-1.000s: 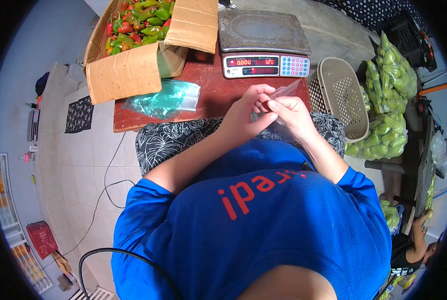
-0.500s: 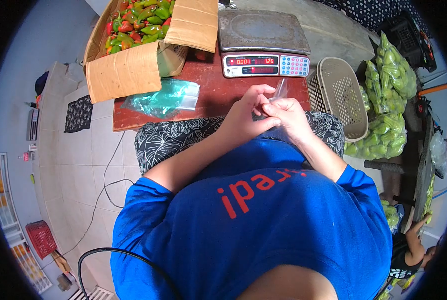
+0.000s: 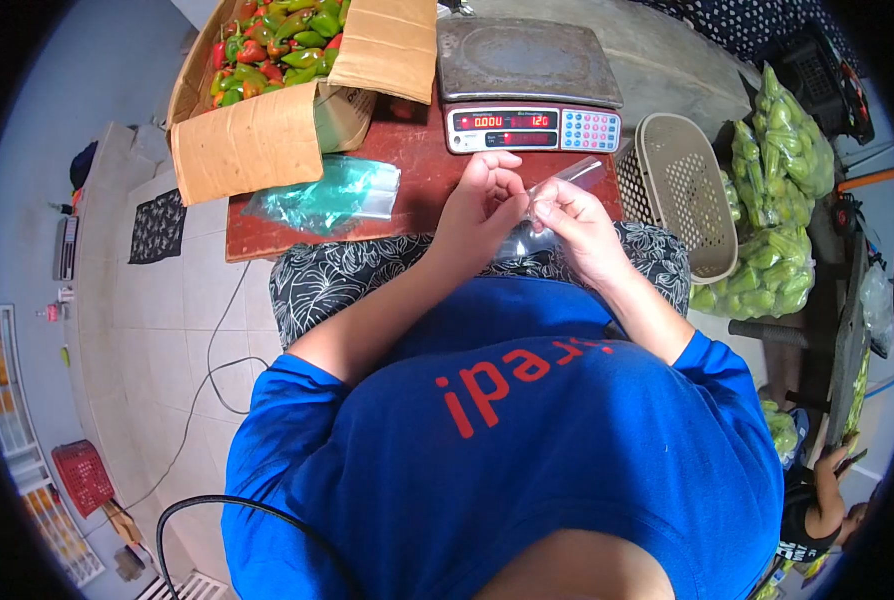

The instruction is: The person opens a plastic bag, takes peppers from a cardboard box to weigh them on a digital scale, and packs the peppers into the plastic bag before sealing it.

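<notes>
Both my hands are raised over my lap at the near edge of the red table (image 3: 427, 190). A clear plastic bag (image 3: 582, 174) is pinched between the thumb and fingers of my right hand (image 3: 579, 226). My left hand (image 3: 482, 212) has its fingers curled against the same bag, whose lower part hangs above the black-and-white cloth (image 3: 342, 280). Beyond my hands stands a scale (image 3: 527, 70) with red digits lit. Left of them lies a greenish plastic bag (image 3: 332, 195).
An open cardboard box (image 3: 252, 150) of red and green peppers stands at the back left. Right of the table are a beige basket (image 3: 685, 190) and bags of green vegetables (image 3: 767, 265). Another person (image 3: 817, 505) is at the lower right.
My hands have moved slightly apart, and more of the clear bag shows between and below them. The other person's arm at the lower right has shifted.
</notes>
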`<state>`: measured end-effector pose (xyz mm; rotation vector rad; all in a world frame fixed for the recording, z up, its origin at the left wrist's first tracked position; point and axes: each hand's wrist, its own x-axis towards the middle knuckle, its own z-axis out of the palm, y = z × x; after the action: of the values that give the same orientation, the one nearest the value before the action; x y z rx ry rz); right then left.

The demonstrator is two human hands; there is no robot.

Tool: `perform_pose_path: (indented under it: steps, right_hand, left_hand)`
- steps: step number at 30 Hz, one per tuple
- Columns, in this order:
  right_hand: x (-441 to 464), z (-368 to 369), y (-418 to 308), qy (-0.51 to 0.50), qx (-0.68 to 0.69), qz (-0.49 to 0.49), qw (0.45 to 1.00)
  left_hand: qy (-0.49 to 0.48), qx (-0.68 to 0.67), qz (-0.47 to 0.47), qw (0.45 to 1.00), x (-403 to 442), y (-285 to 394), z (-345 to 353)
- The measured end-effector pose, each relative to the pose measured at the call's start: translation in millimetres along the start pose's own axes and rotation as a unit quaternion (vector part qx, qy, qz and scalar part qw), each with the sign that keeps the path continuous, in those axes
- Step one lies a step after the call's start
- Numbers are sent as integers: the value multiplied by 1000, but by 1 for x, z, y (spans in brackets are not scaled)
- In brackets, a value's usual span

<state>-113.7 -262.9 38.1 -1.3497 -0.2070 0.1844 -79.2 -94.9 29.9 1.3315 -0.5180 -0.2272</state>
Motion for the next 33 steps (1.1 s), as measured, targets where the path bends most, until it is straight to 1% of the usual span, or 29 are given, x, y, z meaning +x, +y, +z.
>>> perform_pose_path:
  steps: [2, 5, 8, 11, 14, 17, 20, 22, 24, 25, 26, 27, 28, 30, 33]
  right_hand:
    - [0, -2, 1, -5, -34, -10, 999]
    - [-1, -3, 2, 27, 1, 25, 999]
    - [-3, 8, -9, 61, 27, 48, 997]
    - [-2, 8, -5, 67, 42, 65, 995]
    - [-1, -6, 6, 60, 24, 94, 993]
    - [0, -5, 5, 44, 40, 61, 996]
    - [1, -6, 0, 37, 37, 51, 997]
    - [2, -1, -8, 87, -9, 33, 996]
    - [3, -2, -8, 118, -38, 28, 992]
    - [4, -7, -2, 125, -44, 33, 991]
    - [6, -15, 5, 132, -51, 37, 989]
    - [9, -23, 11, 96, -91, 2, 991]
    - [11, -29, 15, 107, -92, 3, 990]
    - [16, -37, 20, 125, -95, 5, 987]
    - [23, -43, 16, 125, -52, 42, 990]
  left_hand:
    - [-8, -36, -5, 999, 0, -2, 2]
    - [-29, -48, -9, 998, -2, 2, 5]
    - [-51, -43, 10, 998, -1, -14, 5]
    - [-60, -33, -11, 998, -4, -6, 8]
    - [-46, -10, -15, 999, -4, -7, 8]
    - [-45, 39, -19, 998, -1, 3, 1]
    - [-20, 56, -44, 997, 2, 17, -2]
    - [9, 115, -26, 993, 8, 5, -13]
    - [54, 108, -38, 992, 16, 3, -26]
    - [85, 70, -59, 992, 19, 6, -32]
    - [115, -29, -104, 987, 20, 10, -34]
    - [155, -128, -142, 969, 22, 20, -34]
    - [148, -204, -138, 958, 22, 19, -37]
    - [134, -351, -124, 919, 22, 18, -43]
    - [41, -410, -154, 898, 19, 14, -35]
